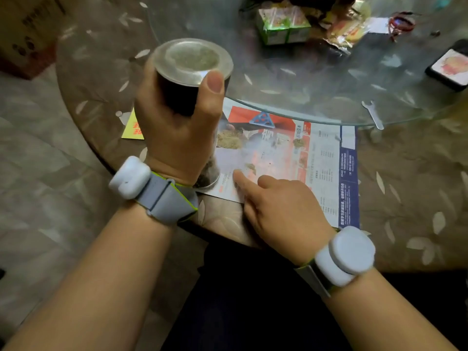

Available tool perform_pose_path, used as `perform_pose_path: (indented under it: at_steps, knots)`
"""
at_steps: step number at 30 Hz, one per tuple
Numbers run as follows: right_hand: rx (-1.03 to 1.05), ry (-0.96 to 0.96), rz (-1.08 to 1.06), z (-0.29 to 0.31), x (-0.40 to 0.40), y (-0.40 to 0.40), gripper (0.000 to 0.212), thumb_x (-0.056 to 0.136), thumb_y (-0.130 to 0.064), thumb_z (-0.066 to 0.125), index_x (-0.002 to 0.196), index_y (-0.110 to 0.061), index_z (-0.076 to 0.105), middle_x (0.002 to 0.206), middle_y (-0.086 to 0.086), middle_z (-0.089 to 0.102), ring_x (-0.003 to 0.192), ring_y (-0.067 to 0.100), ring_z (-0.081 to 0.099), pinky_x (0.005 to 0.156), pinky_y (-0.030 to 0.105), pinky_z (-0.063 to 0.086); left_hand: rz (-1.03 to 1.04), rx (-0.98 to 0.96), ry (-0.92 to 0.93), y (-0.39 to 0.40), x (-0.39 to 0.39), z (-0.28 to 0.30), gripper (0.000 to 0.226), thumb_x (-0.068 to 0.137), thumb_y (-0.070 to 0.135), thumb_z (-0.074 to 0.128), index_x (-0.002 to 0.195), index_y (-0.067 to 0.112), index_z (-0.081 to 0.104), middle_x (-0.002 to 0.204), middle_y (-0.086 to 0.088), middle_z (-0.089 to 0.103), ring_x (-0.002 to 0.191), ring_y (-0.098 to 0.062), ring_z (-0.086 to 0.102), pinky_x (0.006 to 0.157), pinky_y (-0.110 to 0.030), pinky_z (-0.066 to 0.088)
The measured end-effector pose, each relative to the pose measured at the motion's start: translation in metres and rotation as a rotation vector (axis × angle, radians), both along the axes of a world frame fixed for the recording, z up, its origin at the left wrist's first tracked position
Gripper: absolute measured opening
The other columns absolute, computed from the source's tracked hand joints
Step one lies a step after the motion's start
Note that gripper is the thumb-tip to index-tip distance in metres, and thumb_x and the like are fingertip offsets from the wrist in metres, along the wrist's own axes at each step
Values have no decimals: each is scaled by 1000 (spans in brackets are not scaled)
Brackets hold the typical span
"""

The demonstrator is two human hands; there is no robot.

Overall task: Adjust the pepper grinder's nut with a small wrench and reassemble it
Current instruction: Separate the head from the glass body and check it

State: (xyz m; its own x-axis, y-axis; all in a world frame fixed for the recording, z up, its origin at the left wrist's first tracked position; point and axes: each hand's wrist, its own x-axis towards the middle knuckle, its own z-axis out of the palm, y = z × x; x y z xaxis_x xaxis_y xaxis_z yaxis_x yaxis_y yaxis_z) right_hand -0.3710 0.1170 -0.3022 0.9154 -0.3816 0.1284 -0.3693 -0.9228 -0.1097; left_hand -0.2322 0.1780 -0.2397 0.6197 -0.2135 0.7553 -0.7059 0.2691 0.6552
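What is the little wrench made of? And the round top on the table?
The wrench looks like thin flat metal, plain silver-grey and dull. The round top seems to be clear glass: you can see the patterned cloth and the flyer through it, and its edge glints.

We cannot see the middle of the pepper grinder [192, 79], wrapped by the left hand [177, 127]; the right hand [281, 209] hides its curled fingers beneath itself; the cardboard box [27, 31] at upper left is cut off; the leaflet [324, 168] print is too small to read.
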Motion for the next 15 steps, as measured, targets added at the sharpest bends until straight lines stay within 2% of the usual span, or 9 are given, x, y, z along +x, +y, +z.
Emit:
perform_pose_path:
  at_steps: [5,8,12,14,15]
  knots:
    - [40,25,-18,1,2,2,49,87,-35,39,127,-17,60,63,5,54,46,32,48,47,29,24,7,22,37,-5,3,-5,21,87,20,56,105,10,51,88,49,56,94,28,51,83,2,37]
    - [72,10,-33,2,1,2,48,87,-34,40,127,-16,60,64,5,54,48,32,50,49,30,26,58,8,-14,-8,-1,-5,17,93,28,57,105,22,47,94,54,52,98,32,46,86,4,34]
    - [107,-9,-44,2,2,2,47,88,-33,42,127,-13,60,65,3,57,50,32,53,49,29,25,21,5,48,-6,-2,-2,44,90,47,51,110,8,53,93,43,55,97,25,52,86,0,37]
    - [117,-5,-45,3,1,1,48,89,-34,40,126,-12,60,66,3,59,52,31,56,49,29,27,-22,6,82,-7,-5,-3,36,91,49,53,105,16,58,97,44,56,98,25,51,86,0,37]
    - [120,1,-41,4,1,1,48,89,-35,39,126,-12,60,67,3,60,53,31,57,48,29,28,4,3,94,-7,-7,-4,40,91,47,56,103,9,58,99,42,56,96,25,51,85,1,37]
